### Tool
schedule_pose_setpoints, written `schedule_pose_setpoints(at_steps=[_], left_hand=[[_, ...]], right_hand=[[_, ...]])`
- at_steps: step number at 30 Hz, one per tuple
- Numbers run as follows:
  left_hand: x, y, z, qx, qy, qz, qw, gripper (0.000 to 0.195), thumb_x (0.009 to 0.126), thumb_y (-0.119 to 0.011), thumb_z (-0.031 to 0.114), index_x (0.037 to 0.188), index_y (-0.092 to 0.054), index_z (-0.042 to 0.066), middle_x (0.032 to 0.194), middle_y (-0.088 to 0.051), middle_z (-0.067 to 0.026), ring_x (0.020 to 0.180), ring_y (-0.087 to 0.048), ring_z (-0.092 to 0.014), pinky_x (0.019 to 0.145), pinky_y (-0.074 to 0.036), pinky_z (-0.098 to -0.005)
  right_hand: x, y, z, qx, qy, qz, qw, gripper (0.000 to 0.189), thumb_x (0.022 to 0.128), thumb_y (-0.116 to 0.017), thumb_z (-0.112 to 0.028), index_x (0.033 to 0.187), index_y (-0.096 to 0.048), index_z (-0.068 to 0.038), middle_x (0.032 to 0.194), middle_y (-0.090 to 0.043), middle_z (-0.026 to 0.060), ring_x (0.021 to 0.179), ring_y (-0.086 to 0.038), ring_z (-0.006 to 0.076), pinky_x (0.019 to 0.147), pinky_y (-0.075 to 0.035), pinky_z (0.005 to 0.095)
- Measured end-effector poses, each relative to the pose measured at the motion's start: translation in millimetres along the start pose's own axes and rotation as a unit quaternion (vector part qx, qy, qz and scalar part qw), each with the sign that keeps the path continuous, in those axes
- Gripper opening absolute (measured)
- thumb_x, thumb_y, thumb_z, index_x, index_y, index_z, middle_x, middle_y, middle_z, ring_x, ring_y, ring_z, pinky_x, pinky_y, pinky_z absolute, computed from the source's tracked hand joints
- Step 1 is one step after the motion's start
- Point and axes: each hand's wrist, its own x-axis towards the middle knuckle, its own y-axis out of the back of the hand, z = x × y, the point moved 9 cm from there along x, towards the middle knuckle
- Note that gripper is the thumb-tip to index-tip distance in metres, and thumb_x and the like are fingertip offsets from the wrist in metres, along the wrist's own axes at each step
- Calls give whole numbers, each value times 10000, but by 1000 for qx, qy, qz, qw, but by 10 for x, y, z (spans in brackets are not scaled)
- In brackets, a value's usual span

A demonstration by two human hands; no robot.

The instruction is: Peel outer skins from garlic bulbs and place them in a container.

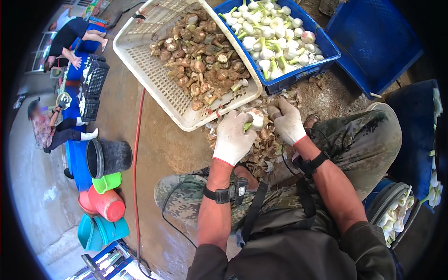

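Note:
My left hand [235,134], in a white glove, grips a garlic bulb [258,118] by its short green stem. The bulb is mostly white, with a brownish patch on top. Just to its right is my right hand [287,120], also gloved, with fingers curled; whether anything is pinched in them is hidden. Under both hands a litter of dry garlic skins [267,150] covers the floor. Unpeeled brown garlic bulbs [206,59] fill much of a white plastic crate [148,71] ahead. Clean white garlic bulbs [276,33] are heaped in a blue plastic crate [297,73] beside it.
Another blue container [376,42] stands at the far right. Close by my right side, a bucket [376,206] holds white garlic. A red hose [137,168] crosses the floor at left, near a black bucket [110,157] and coloured pails [106,206]. Two people work beyond them.

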Motion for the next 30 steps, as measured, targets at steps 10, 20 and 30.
schedule_pose_setpoints(at_steps=[10, 20, 30], left_hand=[[-37, -147, 41, 30, 12, -30, 999, 161, 793, -698, 85, 954, -708, 88, 871, -621, -152, 819, -641, -369, 733, -524, -455], [-64, -60, 79, -46, -43, -33, 998, 176, 764, -705, 7, 934, -696, 52, 963, -662, -120, 910, -665, -296, 789, -534, -374], [-130, 27, -324, -637, 121, 87, 757, 264, 881, -684, 16, 1136, -617, -1, 1116, -661, -122, 953, -664, -221, 822, -560, -333]], right_hand=[[-88, -212, -243, -157, 152, -76, 973, 88, 876, -638, -48, 955, -640, -9, 981, -657, 214, 946, -645, 418, 829, -522, 477], [94, -113, 308, -155, 3, 9, 988, 142, 929, -620, -127, 969, -634, 9, 940, -672, 266, 940, -655, 462, 816, -517, 504], [-522, -939, 1051, -377, -33, -420, 825, 250, 825, -653, -114, 1030, -753, -12, 1013, -734, 247, 1005, -720, 382, 852, -578, 445]])
